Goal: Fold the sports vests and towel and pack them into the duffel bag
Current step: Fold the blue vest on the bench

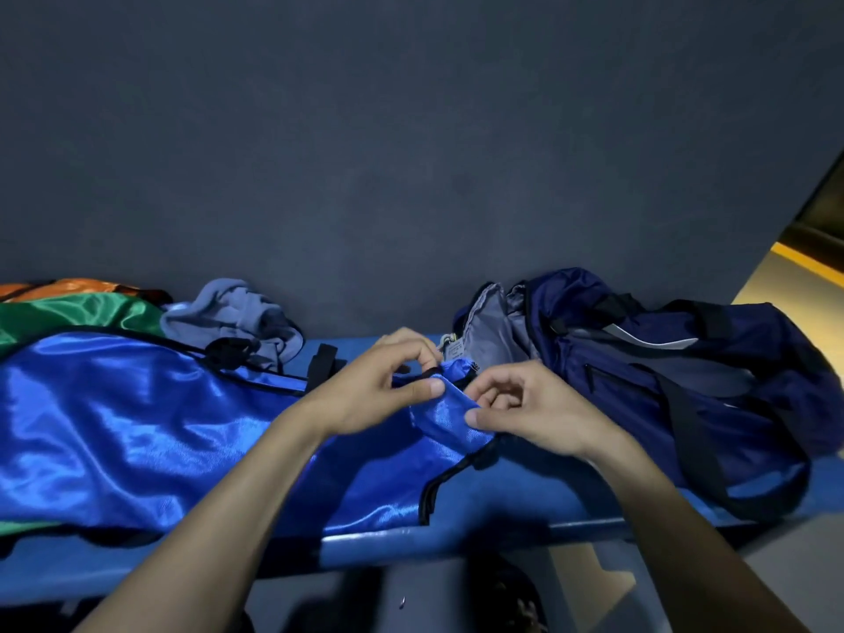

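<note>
1. While the blue vest [137,404] lies on the blue counter [502,518], left hand [365,390] and right hand [530,404] each pinch its shoulder strap [445,408].
2. Beside them on the right stands the open navy duffel bag [662,381]; the grey towel [233,317] lies behind the vest.

- A vest [128,413] lies spread on the left of the bench [525,509], over two other vests.
- A towel [237,319] sits bunched behind it, against the wall [411,153].
- The duffel bag [662,372] lies on the bench's right end, open toward the vest.
- Both hands, left [379,390] and right [530,406], meet at the vest's strap, between the vest and the bag.
</note>
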Action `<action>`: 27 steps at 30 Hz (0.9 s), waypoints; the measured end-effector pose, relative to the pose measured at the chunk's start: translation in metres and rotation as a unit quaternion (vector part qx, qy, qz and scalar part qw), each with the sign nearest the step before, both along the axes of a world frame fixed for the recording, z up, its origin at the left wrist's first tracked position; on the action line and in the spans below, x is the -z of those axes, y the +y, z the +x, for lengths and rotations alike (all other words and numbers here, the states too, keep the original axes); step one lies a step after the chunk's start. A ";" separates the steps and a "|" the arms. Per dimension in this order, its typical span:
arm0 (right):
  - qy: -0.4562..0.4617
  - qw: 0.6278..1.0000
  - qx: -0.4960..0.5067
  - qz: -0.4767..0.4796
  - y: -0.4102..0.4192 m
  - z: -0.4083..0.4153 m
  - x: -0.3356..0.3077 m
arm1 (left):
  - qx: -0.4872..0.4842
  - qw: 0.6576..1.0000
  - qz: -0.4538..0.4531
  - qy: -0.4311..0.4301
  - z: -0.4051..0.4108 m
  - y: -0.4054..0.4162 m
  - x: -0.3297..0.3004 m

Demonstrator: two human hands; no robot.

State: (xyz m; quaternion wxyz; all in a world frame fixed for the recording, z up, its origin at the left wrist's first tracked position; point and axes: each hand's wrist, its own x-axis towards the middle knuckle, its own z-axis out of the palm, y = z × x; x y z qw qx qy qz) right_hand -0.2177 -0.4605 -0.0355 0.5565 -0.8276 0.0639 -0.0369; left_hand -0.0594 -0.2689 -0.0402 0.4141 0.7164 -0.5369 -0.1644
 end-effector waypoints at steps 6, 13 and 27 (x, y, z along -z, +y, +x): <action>-0.056 0.982 0.176 -0.051 -0.021 0.008 0.003 | 0.043 0.989 -0.013 0.138 -0.005 -0.002 -0.008; -0.032 0.966 0.137 -0.218 -0.014 0.035 0.021 | 0.025 0.989 0.028 0.143 0.006 -0.002 -0.008; 0.032 0.906 0.041 -0.420 0.004 0.055 0.010 | -0.103 0.984 0.138 -0.049 0.032 0.011 0.001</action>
